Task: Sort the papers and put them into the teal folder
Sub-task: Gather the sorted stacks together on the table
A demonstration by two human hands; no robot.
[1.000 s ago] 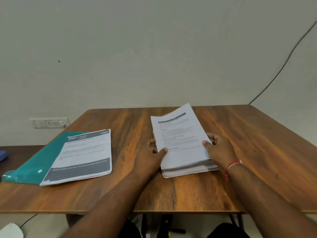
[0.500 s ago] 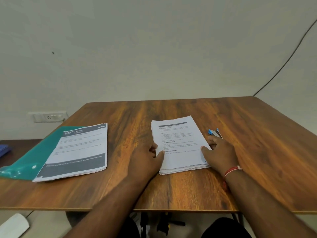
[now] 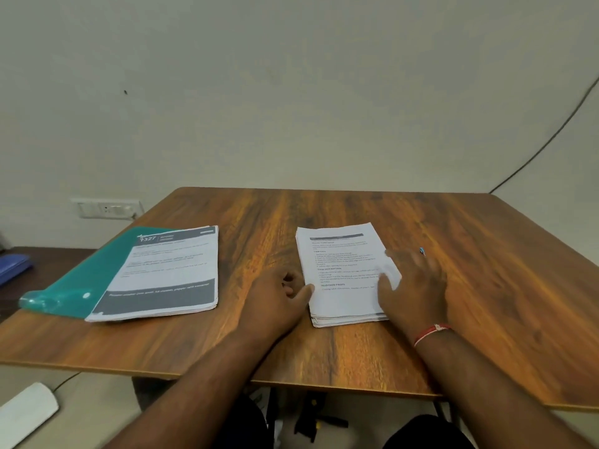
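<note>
On a wooden table (image 3: 486, 286) by a plain wall (image 3: 291, 92), a paper stack (image 3: 340, 303) is touched by the flat right hand (image 3: 418, 286) — left hand (image 3: 275, 299) beside it, grip unclear — teal folder (image 3: 81, 280) left of it

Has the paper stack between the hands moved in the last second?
Yes. The stack had its far end tilted up; that end has dropped and it now lies flat on the table.
</note>
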